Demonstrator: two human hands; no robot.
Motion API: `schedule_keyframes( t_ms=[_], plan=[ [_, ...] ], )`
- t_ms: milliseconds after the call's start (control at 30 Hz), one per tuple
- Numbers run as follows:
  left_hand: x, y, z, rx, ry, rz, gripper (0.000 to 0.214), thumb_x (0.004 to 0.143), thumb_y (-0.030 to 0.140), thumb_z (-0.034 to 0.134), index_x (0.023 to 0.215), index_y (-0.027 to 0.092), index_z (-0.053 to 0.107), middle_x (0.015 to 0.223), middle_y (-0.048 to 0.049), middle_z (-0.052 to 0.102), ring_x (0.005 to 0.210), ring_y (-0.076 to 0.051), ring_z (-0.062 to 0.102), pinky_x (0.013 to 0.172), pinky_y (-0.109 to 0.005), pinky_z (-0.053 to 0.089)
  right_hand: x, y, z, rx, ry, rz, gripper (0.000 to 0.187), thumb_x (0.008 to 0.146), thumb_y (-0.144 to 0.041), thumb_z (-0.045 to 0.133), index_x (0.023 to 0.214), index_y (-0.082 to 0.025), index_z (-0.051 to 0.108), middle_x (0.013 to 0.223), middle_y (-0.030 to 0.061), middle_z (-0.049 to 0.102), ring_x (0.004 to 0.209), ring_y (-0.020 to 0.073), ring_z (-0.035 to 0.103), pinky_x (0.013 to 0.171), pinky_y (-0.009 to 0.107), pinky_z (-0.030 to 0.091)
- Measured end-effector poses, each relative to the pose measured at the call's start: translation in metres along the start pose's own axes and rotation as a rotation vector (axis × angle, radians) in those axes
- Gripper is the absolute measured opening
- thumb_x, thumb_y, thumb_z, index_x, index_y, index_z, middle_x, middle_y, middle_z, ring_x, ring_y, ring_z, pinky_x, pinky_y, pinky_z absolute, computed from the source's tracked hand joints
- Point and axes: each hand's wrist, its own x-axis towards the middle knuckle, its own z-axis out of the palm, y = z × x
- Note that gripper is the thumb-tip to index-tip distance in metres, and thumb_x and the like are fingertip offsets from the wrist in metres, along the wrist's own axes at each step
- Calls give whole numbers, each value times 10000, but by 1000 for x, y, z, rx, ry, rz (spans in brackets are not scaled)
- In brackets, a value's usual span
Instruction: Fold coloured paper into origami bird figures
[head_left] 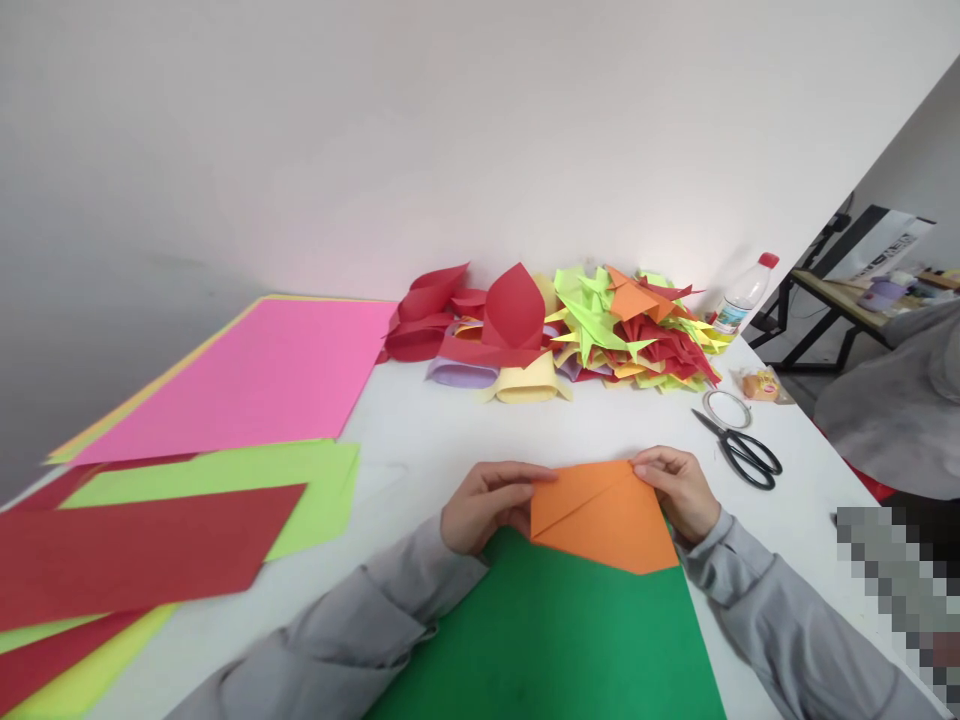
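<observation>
White and bare in places, the surface runs away from the person towards a pale wall. Nearest the camera lies a green sheet, flat, its far edge tucked under a folded orange paper. The orange paper rests on the green sheet between both hands, one pointed corner aimed back at the person and a diagonal crease crossing its upper part. The left hand pinches the paper's left upper corner with curled fingers and thumb. The right hand pinches the right upper corner in the same way. Both grey sleeves lie on the surface.

To the left, a red sheet overlaps a lime sheet, and beyond them lies a large pink sheet. To the right of the right hand lie black scissors, with a roll of clear tape just beyond them and a small snack packet near it. Farther back, a heap of folded paper pieces in red, lime, orange and yellow sits against the wall, with a plastic bottle at its right end. Another person's grey sleeve shows at the right edge.
</observation>
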Motion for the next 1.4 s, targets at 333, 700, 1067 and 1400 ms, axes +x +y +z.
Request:
schedule_keyframes(
  t_ms=[333,700,1067,1400],
  plan=[
    [-1,-2,8,362,115,322,274,695,444,734,721,174,771,862,-107,752,777,-242,703,694,-322,585,2,-6,-5,121,-160,84,303,645,-436,755,713,-146,704,595,69,707,458,157,620,451,244,473],
    [-3,-2,13,236,193,229,420,612,530,763,818,165,782,751,-52,751,606,-193,652,552,-278,539,-5,4,-2,-437,-268,-82,431,731,-518,715,520,-158,607,448,17,611,331,77,482,370,192,345],
    [-2,-2,13,221,373,231,355,587,496,773,608,142,751,542,-25,659,504,-149,566,482,-255,470,-6,2,-2,-503,-329,-65,443,755,-545,682,540,-160,633,438,14,607,340,85,504,392,197,373],
    [-4,-1,13,267,383,316,236,591,399,776,551,173,720,500,-2,611,481,-132,523,452,-238,448,-5,3,-3,-499,-308,-101,394,772,-507,683,569,-170,669,456,20,626,384,113,558,432,219,428]
  ],
)
